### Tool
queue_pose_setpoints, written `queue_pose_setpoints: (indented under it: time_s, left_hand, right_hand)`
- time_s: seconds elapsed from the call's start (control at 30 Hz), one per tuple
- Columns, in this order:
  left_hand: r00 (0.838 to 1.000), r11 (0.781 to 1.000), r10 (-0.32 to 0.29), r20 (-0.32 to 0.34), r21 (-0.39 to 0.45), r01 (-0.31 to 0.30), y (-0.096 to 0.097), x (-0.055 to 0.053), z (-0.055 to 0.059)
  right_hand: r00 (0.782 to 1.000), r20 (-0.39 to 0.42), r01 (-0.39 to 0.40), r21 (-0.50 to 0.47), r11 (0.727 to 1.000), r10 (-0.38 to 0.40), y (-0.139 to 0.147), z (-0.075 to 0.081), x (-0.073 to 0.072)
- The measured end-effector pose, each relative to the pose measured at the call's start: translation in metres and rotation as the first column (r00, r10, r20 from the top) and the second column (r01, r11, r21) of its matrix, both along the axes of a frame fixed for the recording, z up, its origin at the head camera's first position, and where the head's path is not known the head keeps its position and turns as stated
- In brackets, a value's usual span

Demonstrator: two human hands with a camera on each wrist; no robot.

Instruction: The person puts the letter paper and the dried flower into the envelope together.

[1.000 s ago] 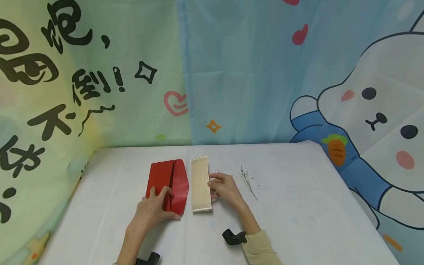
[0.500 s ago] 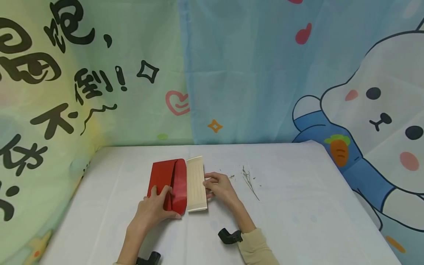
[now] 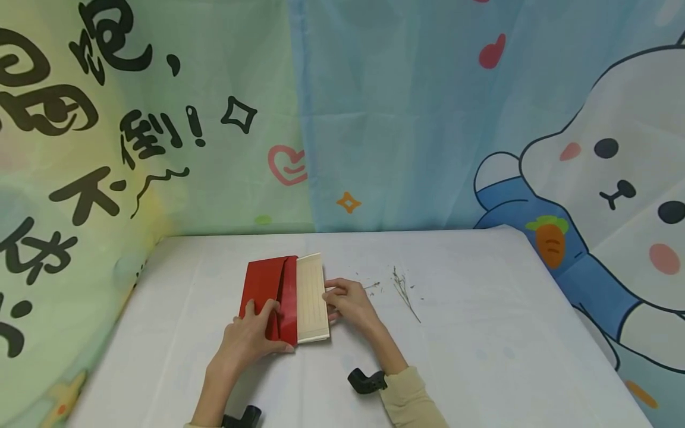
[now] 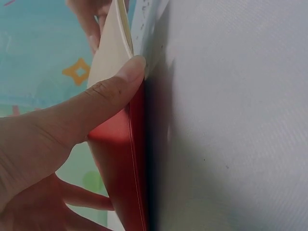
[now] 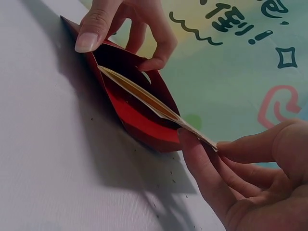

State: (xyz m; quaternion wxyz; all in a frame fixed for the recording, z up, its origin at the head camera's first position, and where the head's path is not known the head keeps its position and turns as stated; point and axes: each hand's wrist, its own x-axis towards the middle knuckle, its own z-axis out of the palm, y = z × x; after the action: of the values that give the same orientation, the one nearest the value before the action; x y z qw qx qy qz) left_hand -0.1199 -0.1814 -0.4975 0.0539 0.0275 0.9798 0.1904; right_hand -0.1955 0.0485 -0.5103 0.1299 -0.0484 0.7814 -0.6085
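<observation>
A red envelope (image 3: pixel 262 282) lies left of centre on the table. My left hand (image 3: pixel 246 339) grips it, thumb at the near corner and fingertips at the pocket's edge. In the right wrist view the pocket gapes under those fingers. My right hand (image 3: pixel 355 306) pinches a folded cream sheet with ruled lines (image 3: pixel 313 297) by its right edge. The sheet's left edge reaches into the envelope's mouth, over the red flap (image 5: pixel 154 137). Seen from the left wrist, the cream sheet (image 4: pixel 108 53) rises behind my left thumb, next to the red paper.
Dried flower sprigs (image 3: pixel 405 294) with loose crumbs lie right of my right hand on the white-covered table (image 3: pixel 508 368). A printed curtain (image 3: pixel 396 119) hangs behind the far edge. A black wrist mount (image 3: pixel 366 381) sits by the right sleeve.
My right hand has moved left with the folded sheet, from beside the envelope until its left edge is in the envelope's mouth. My left hand has stayed on the envelope.
</observation>
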Motion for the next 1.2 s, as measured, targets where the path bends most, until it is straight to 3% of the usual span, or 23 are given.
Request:
queue_pose_setpoints:
  time_s: [0.67, 0.9, 1.2]
  left_hand:
    - [1.0, 1.0, 0.0, 0.019, 0.012, 0.0, -0.001, -0.001, 0.001]
    - [1.0, 1.0, 0.003, 0.02, 0.016, -0.003, -0.001, -0.001, 0.002]
    - [0.999, 1.0, 0.002, 0.032, 0.01, -0.002, -0.001, -0.001, 0.002]
  right_hand:
    - [0.999, 0.002, -0.036, 0.001, 0.999, 0.036, -0.018, 0.001, -0.002]
    - [0.999, -0.036, -0.036, 0.06, 0.998, 0.038, -0.023, 0.001, -0.003]
    - [0.997, 0.025, -0.07, -0.05, 0.996, 0.072, -0.028, 0.001, -0.001]
